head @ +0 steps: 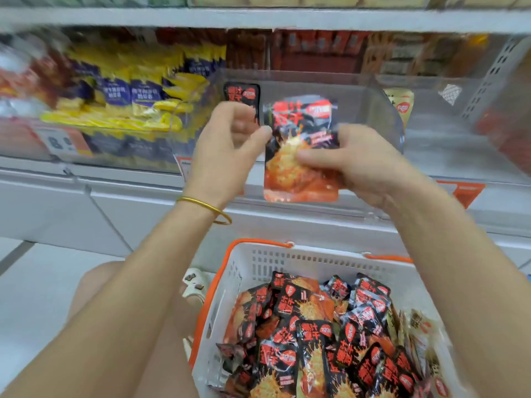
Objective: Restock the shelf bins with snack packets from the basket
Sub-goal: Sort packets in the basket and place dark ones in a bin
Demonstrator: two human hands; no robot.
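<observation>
Left hand (230, 145) pinches the edge and right hand (356, 165) clasps the middle of a snack packet (296, 179), held upright probably to slot into the clear bin (362, 93) just beyond, basket (287, 258) below.

Shop, snack aisle. White metal shelf (258, 18) tiers one above another. Clear plastic bins (388, 90) along front, one packed with identical yellow-purple packets (138, 93). Price label (61, 142) showing 8 on shelf edge, orange tag (462, 191) further right. White shopping basket (316, 254), orange handles, full of red-black packets (316, 334).
</observation>
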